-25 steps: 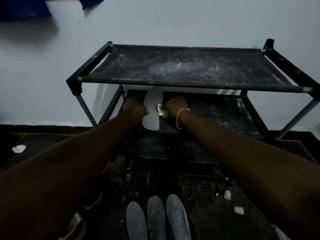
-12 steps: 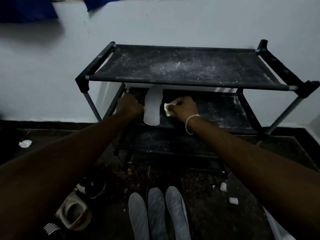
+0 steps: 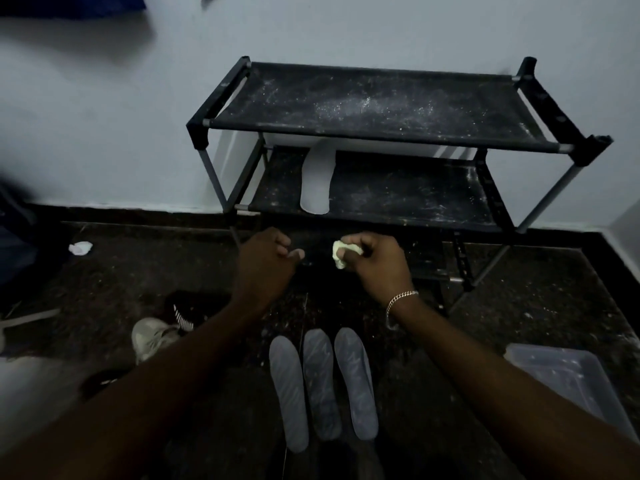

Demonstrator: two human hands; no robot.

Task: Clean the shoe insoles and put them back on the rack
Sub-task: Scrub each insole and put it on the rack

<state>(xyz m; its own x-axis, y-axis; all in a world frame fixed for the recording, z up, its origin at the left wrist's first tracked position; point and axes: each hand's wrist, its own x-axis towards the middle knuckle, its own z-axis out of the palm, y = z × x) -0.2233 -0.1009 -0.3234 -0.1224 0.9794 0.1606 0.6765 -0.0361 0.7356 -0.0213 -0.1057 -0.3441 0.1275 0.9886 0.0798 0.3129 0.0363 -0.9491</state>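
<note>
The right hand (image 3: pixel 377 265) has its fingers curled round a small crumpled pale yellow-green cloth (image 3: pixel 343 253), which bulges out past the knuckles on the thumb side. A chain bracelet (image 3: pixel 398 301) sits on that wrist. The left hand (image 3: pixel 266 261), just beside it and not touching it, has its fingers curled in and holds nothing. Both hands hang above the dark floor (image 3: pixel 519 299), in front of the rack (image 3: pixel 568 148) and apart from it.

Beyond the hands, one white insole (image 3: pixel 317 183) lies flat on the rack's lower shelf (image 3: pixel 415 199), towards its left side. Its long axis runs front to back: a rounded end points at the person and reaches the shelf's front edge, while the far end is hidden under the top shelf (image 3: pixel 381 105), which is speckled with white dust.

Nearer the person, three grey insoles (image 3: pixel 320 379) lie side by side on the floor between the forearms. Their long axes point towards the rack, almost parallel and fanning slightly. In the dim light heel and toe cannot be told apart.

A pale shoe (image 3: pixel 152 336) lies left of the left forearm, a crumpled white scrap (image 3: pixel 80 248) further left, and a clear plastic tub (image 3: pixel 571 379) at the lower right.
</note>
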